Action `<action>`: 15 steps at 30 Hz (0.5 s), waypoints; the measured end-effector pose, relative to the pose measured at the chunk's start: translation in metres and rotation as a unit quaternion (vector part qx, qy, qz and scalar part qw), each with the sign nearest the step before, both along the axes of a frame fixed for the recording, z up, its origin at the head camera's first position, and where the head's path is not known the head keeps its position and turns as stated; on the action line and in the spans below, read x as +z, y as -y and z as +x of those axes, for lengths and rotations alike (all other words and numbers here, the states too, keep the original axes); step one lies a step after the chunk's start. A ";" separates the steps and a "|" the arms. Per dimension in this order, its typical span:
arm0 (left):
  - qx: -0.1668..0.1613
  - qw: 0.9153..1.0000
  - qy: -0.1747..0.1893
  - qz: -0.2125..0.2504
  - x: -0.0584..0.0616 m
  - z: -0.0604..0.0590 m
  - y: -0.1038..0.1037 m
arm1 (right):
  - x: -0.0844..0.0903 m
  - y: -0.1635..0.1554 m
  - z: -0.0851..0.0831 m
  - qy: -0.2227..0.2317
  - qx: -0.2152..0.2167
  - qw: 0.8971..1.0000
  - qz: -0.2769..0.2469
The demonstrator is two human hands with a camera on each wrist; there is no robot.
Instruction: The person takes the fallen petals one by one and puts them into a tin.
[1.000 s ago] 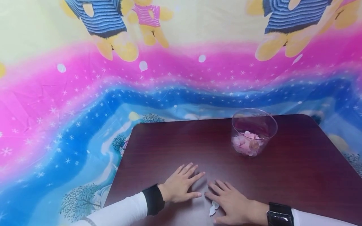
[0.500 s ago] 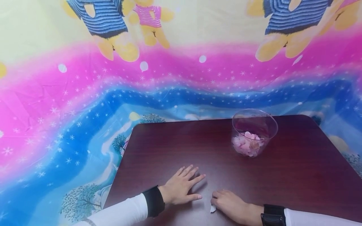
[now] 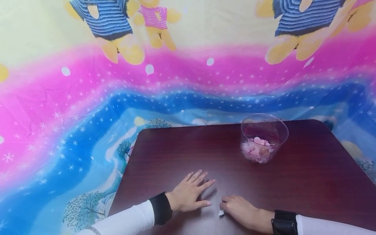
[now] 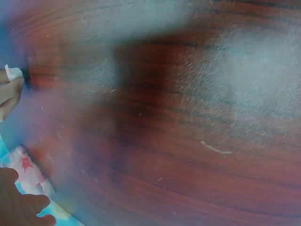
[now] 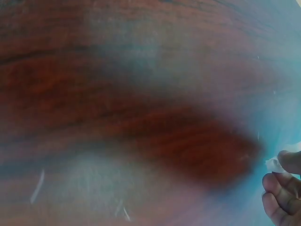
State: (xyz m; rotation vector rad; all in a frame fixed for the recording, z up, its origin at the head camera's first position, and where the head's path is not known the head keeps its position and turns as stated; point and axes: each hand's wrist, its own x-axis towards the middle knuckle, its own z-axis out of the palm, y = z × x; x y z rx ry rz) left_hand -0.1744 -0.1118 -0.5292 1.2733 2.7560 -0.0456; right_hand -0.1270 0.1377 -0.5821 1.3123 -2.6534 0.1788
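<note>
My right hand (image 3: 239, 210) pinches a small, thin white scrap (image 3: 221, 213) between thumb and fingers, low over the near part of the table. The right wrist view has the same white scrap (image 5: 273, 165) at its right edge, partly covered by the thumb. To the left, my left hand (image 3: 189, 192) is spread with straight fingers, palm down at the tabletop, holding nothing. Part of the left hand (image 4: 19, 202) appears at the lower left of its wrist view. Whether the scrap is one piece or several I cannot tell.
A clear plastic tub (image 3: 279, 138) stands at the back right of the dark red-brown table (image 3: 182, 147). Pink and white petal-like pieces (image 3: 257, 150) fill its lower part. A printed cloth (image 3: 188, 68) with bears and snowflakes hangs behind the table.
My right hand was spread flat beside the white scraps; its fingers then drew in and took hold of them. The left hand has stayed nearly still, and the tub has not moved.
</note>
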 end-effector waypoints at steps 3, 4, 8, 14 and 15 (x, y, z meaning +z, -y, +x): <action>-0.002 1.000 -0.005 0.008 0.003 -0.002 -0.003 | 0.005 -0.002 -0.005 -0.004 -0.001 1.000 -0.011; -0.001 1.000 -0.005 0.012 0.005 -0.003 -0.004 | 0.007 -0.003 -0.007 -0.003 -0.001 1.000 -0.017; -0.003 1.000 -0.010 0.014 0.012 -0.006 -0.008 | 0.018 -0.006 -0.017 0.007 -0.012 0.999 -0.038; -0.004 1.000 -0.014 0.008 0.028 -0.014 -0.013 | 0.040 -0.014 -0.033 -0.015 -0.055 0.996 -0.069; -0.003 1.000 -0.013 0.012 0.030 -0.015 -0.014 | 0.044 -0.016 -0.035 -0.019 -0.060 0.995 -0.072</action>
